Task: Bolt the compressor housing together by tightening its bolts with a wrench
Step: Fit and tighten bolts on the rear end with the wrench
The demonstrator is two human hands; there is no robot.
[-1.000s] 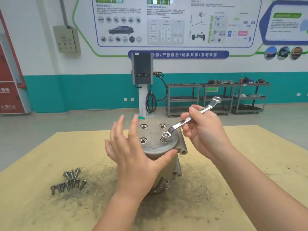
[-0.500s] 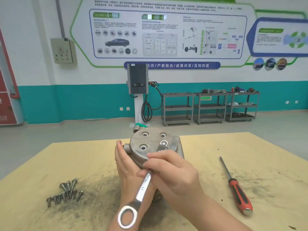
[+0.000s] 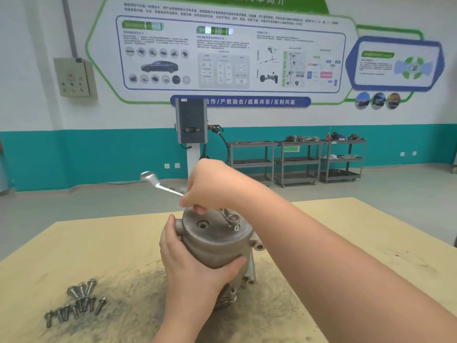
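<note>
R hand (image 3: 210, 186) is curled round the wrench (image 3: 160, 185) shank; ring end sits on a bolt (image 3: 233, 219) at the R side of the housing top, free end points up-left, blurred. L hand (image 3: 195, 266) is wrapped round the compressor housing (image 3: 217, 243), fingers behind, thumb across the front, holding it upright mid-table.

Progress (judged): early-to-mid. One bolt is under the wrench. One recess (image 3: 203, 225) on the top face looks unfilled, though a seated bolt can't be ruled out. Other holes are hidden by the R hand, so count can't be told. A pile of loose bolts (image 3: 76, 303) lies near-left on the table (image 3: 346, 231), well apart from the housing, so more fitting is prob left.

Dark grit is spread on the tabletop round the housing. Nothing blocks the wrench swing except the L hand's fingers near the rim. Carts and charger stand far behind.
</note>
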